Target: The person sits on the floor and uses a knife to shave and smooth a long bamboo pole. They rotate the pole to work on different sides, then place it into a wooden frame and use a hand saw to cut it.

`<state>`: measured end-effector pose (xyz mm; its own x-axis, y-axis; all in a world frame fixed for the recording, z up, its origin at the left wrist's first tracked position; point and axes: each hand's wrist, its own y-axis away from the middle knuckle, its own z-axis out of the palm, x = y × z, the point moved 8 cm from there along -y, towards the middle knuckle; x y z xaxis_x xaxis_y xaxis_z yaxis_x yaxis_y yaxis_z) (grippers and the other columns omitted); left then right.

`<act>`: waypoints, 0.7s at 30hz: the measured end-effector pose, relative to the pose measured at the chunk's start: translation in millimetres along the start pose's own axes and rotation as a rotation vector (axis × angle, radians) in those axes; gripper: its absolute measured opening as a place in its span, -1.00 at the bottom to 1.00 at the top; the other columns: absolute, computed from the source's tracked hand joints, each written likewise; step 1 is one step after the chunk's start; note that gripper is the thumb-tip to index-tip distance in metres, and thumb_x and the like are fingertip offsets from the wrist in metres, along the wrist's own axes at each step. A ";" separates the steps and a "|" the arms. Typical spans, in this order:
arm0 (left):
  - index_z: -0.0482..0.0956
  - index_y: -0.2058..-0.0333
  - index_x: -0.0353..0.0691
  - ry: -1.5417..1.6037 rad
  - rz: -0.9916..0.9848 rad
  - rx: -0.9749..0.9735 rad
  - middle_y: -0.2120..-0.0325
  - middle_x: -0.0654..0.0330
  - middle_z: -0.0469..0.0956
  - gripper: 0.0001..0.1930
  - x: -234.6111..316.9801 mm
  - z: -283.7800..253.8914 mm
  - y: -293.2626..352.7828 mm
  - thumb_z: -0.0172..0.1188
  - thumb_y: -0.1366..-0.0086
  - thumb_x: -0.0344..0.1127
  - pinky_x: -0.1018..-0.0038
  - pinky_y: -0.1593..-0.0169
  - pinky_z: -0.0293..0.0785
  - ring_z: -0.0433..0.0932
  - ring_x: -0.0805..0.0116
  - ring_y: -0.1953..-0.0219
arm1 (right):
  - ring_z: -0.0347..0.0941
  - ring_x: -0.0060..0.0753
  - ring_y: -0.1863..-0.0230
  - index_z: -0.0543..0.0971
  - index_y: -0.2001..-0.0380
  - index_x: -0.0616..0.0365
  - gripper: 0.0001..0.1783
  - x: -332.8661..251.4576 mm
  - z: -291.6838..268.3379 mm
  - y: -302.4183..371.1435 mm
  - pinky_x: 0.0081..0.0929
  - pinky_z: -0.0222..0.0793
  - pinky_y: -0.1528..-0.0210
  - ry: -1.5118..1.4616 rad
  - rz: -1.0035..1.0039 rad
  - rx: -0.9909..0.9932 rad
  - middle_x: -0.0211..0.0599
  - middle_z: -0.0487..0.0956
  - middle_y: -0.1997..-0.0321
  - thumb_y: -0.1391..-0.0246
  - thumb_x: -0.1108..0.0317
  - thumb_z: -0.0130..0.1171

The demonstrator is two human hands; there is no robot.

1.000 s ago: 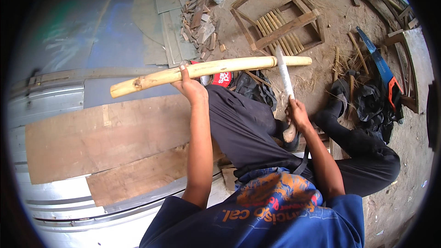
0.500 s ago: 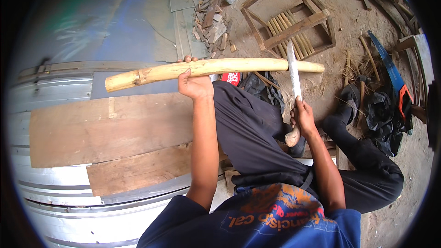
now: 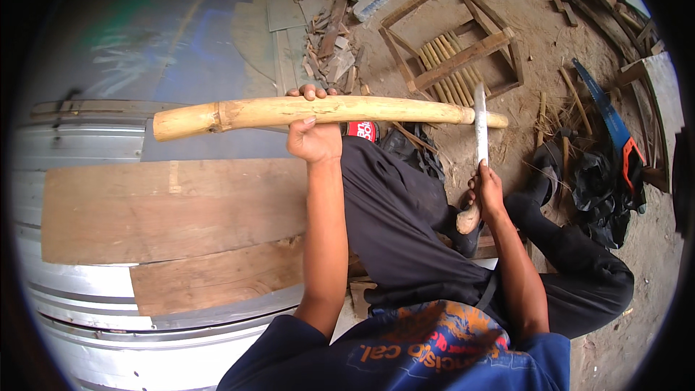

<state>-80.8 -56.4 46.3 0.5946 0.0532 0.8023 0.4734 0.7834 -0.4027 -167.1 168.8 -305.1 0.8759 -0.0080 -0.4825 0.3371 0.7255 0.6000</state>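
A long, slightly curved bamboo pole (image 3: 362, 108) lies level across the view, pale yellow with a darker node near its thick left end. My left hand (image 3: 314, 127) is closed around its middle, thumb on the near side and fingertips showing over the far side. My right hand (image 3: 486, 192) grips the wooden handle of a machete (image 3: 481, 124). The handle's rounded butt points toward me. The light, straight blade crosses over the pole near its thinner right end; whether its edge bites into the bamboo I cannot tell.
Wooden boards (image 3: 174, 210) lie on metal sheeting at the left. A wooden frame with slats (image 3: 463, 58) rests on the dirt ahead. To the right are a blue handsaw (image 3: 604, 105) and black plastic (image 3: 601, 192). A red can (image 3: 360, 130) is behind the pole.
My right hand and the machete have slid right along the pole, nearer its thin end. The pole has shifted slightly left, its right end tipping lower. My left hand keeps its hold.
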 end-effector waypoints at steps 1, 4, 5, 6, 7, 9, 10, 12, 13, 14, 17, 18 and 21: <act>0.35 0.11 -0.10 0.011 -0.008 -0.019 0.29 0.19 0.38 -0.47 -3.0 3.5 -0.2 0.08 0.21 -0.39 0.11 -0.18 0.27 0.40 0.24 0.14 | 0.23 -0.51 0.75 0.33 0.33 0.06 -0.55 5.8 -8.3 -5.2 -0.49 0.23 0.71 -0.064 -0.006 0.032 -0.42 0.35 0.60 -0.36 -0.12 -0.08; 0.35 0.12 -0.10 0.025 -0.013 -0.017 0.28 0.19 0.38 -0.47 -1.2 -7.6 1.4 0.07 0.21 -0.40 0.11 -0.18 0.27 0.39 0.24 0.13 | 0.23 -0.50 0.75 0.33 0.33 0.06 -0.55 10.1 3.3 6.7 -0.47 0.23 0.71 -0.005 0.035 -0.010 -0.41 0.35 0.60 -0.36 -0.12 -0.08; 0.35 0.12 -0.10 0.030 -0.016 -0.031 0.28 0.19 0.38 -0.47 0.4 -7.0 1.0 0.07 0.21 -0.40 0.12 -0.18 0.27 0.39 0.23 0.13 | 0.23 -0.50 0.75 0.34 0.33 0.06 -0.55 6.5 15.8 16.4 -0.46 0.23 0.70 0.014 0.062 -0.067 -0.40 0.35 0.60 -0.36 -0.13 -0.08; 0.35 0.12 -0.10 0.024 -0.016 -0.023 0.28 0.19 0.38 -0.47 1.2 -7.8 0.8 0.07 0.21 -0.40 0.12 -0.18 0.27 0.39 0.24 0.13 | 0.22 -0.51 0.75 0.34 0.33 0.06 -0.55 4.1 23.8 21.8 -0.44 0.24 0.70 0.023 0.079 -0.121 -0.40 0.35 0.60 -0.36 -0.13 -0.08; 0.35 0.12 -0.10 0.017 -0.016 -0.016 0.28 0.19 0.38 -0.47 2.1 -8.1 0.3 0.07 0.21 -0.40 0.12 -0.18 0.27 0.40 0.24 0.13 | 0.22 -0.51 0.75 0.33 0.33 0.06 -0.55 3.7 22.8 17.9 -0.45 0.23 0.70 0.035 0.048 -0.127 -0.41 0.35 0.60 -0.36 -0.13 -0.08; 0.35 0.11 -0.10 0.010 -0.014 -0.011 0.28 0.20 0.38 -0.47 -0.4 0.6 -2.1 0.06 0.22 -0.40 0.13 -0.18 0.27 0.40 0.24 0.13 | 0.22 -0.52 0.75 0.33 0.33 0.06 -0.56 1.7 11.0 7.2 -0.45 0.23 0.70 0.010 0.021 -0.075 -0.41 0.35 0.60 -0.36 -0.12 -0.08; 0.34 0.11 -0.10 0.003 -0.008 -0.010 0.28 0.20 0.38 -0.47 -0.4 5.8 -4.6 0.06 0.22 -0.40 0.13 -0.18 0.27 0.40 0.24 0.13 | 0.21 -0.52 0.74 0.33 0.33 0.05 -0.56 1.8 3.8 0.6 -0.45 0.23 0.70 -0.026 0.030 -0.024 -0.41 0.35 0.60 -0.36 -0.12 -0.08; 0.34 0.11 -0.09 -0.001 0.001 -0.016 0.28 0.20 0.38 -0.46 -3.2 2.1 -2.6 0.06 0.22 -0.40 0.14 -0.18 0.27 0.39 0.24 0.13 | 0.21 -0.52 0.74 0.32 0.32 0.05 -0.57 6.6 -2.9 4.5 -0.45 0.23 0.70 -0.079 0.076 0.031 -0.41 0.35 0.59 -0.36 -0.12 -0.08; 0.34 0.11 -0.09 -0.001 0.009 -0.032 0.28 0.20 0.38 -0.46 -0.4 -2.3 -2.6 0.06 0.22 -0.39 0.14 -0.18 0.26 0.39 0.24 0.13 | 0.21 -0.52 0.74 0.32 0.32 0.05 -0.56 12.0 3.2 8.5 -0.45 0.23 0.70 -0.064 0.083 -0.025 -0.41 0.35 0.59 -0.35 -0.13 -0.08; 0.33 0.11 -0.09 0.004 0.014 -0.040 0.28 0.20 0.38 -0.46 0.0 -8.8 -0.8 0.06 0.22 -0.39 0.15 -0.18 0.26 0.39 0.24 0.12 | 0.21 -0.51 0.74 0.32 0.32 0.05 -0.55 14.5 12.2 17.1 -0.44 0.23 0.70 -0.044 0.093 -0.073 -0.41 0.35 0.59 -0.35 -0.13 -0.07; 0.33 0.11 -0.09 -0.009 0.016 -0.043 0.28 0.21 0.37 -0.47 -2.3 -6.5 -0.5 0.06 0.22 -0.37 0.15 -0.18 0.24 0.38 0.24 0.14 | 0.25 -0.50 0.72 0.33 0.32 0.05 -0.54 10.4 19.9 21.5 -0.45 0.24 0.70 0.025 0.057 -0.137 -0.40 0.37 0.58 -0.34 -0.15 -0.05; 0.32 0.11 -0.09 -0.023 0.017 -0.046 0.29 0.21 0.37 -0.47 -1.6 -2.2 -1.8 0.06 0.22 -0.37 0.14 -0.18 0.24 0.38 0.24 0.15 | 0.26 -0.50 0.72 0.33 0.32 0.06 -0.54 10.4 15.5 12.3 -0.45 0.24 0.70 0.008 0.031 -0.128 -0.40 0.37 0.57 -0.34 -0.14 -0.06; 0.32 0.12 -0.09 -0.014 0.006 -0.074 0.30 0.22 0.36 -0.46 -4.2 1.0 -0.9 0.06 0.23 -0.36 0.12 -0.20 0.21 0.37 0.25 0.16 | 0.25 -0.52 0.72 0.34 0.31 0.05 -0.59 11.4 -1.4 5.8 -0.48 0.24 0.71 -0.106 0.045 -0.009 -0.41 0.36 0.59 -0.38 -0.09 -0.11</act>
<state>-84.3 -56.7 43.6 0.5890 0.0668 0.8053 0.5165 0.7353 -0.4388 -155.7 173.9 -308.0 0.9218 -0.0471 -0.3848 0.2936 0.7332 0.6134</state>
